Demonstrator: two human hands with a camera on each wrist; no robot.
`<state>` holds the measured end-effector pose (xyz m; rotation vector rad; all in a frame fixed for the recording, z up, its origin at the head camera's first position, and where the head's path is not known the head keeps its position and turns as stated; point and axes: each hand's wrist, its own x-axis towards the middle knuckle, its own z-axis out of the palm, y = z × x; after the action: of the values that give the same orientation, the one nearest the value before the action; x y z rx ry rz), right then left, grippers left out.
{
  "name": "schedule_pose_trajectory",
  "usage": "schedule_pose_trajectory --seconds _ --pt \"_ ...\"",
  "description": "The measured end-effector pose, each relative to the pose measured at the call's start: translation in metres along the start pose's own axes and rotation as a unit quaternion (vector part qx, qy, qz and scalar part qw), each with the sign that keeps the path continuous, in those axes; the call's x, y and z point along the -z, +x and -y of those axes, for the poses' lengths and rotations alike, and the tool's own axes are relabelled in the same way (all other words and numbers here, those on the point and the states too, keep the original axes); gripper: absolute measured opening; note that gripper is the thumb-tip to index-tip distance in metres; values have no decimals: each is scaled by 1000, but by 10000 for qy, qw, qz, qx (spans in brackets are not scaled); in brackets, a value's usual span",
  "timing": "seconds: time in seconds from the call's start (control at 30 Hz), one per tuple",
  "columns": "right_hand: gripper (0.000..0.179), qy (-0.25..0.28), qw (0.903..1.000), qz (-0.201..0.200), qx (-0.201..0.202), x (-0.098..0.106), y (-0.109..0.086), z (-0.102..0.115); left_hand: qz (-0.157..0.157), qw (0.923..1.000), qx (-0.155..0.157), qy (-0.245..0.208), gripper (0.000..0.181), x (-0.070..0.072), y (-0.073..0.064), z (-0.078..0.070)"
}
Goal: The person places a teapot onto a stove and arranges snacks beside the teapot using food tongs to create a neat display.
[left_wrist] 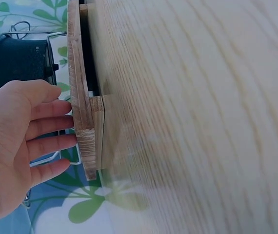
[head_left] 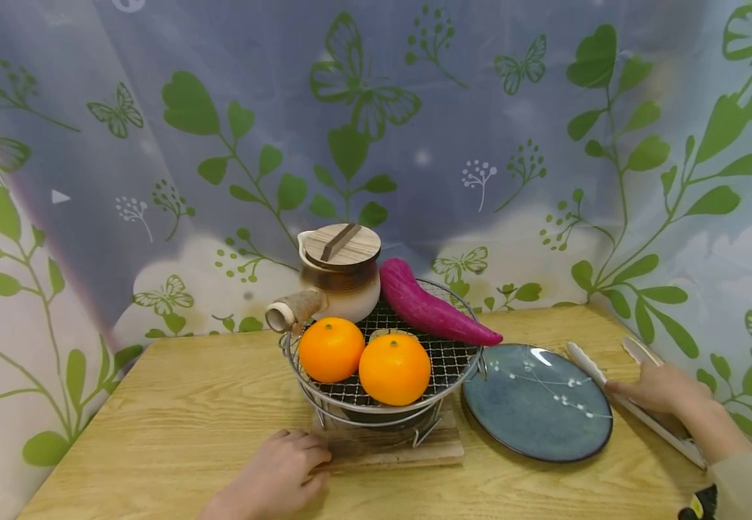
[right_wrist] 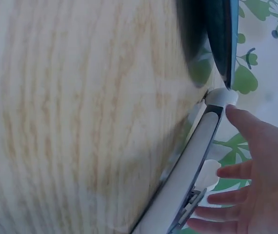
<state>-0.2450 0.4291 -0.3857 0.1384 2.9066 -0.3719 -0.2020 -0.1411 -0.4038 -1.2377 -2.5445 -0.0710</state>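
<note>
My left hand (head_left: 281,469) lies at the front left corner of a wooden board (head_left: 408,456) under a round grill. In the left wrist view its loosely extended fingers reach the board's edge (left_wrist: 83,117). On the right, my right hand (head_left: 671,393) is over a pair of tongs (head_left: 662,427) with pale scalloped tips, lying on the table. The right wrist view shows the thumb at the tongs' white tip (right_wrist: 221,97), while the other fingers are straight and spread beside the arms. Neither hand is curled round anything.
Two oranges (head_left: 395,368), a long curved magenta vegetable (head_left: 430,310) and a side-handled clay teapot (head_left: 343,289) with a wooden lid sit on the grill's wire mesh (head_left: 456,361). A blue-grey plate (head_left: 538,404) lies between grill and tongs. A patterned curtain (head_left: 252,108) hangs behind.
</note>
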Motion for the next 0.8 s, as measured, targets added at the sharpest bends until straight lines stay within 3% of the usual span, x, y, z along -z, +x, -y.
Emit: schedule_pose_trajectory --seconds 0.23,0.4,0.63,0.8 --pt "97 -306 9968 -744 -3 7 -6 -2 235 9996 97 -97 11 -2 1 1" --pt "90 -264 9953 -925 99 8 -9 3 524 9983 207 -150 18 -2 1 1" --pt "81 -449 9906 -1248 341 -2 -12 15 299 9994 116 -128 19 -2 0 2" --pt "74 -582 9857 -1450 630 -8 -13 27 176 9994 281 -44 23 2 -3 5"
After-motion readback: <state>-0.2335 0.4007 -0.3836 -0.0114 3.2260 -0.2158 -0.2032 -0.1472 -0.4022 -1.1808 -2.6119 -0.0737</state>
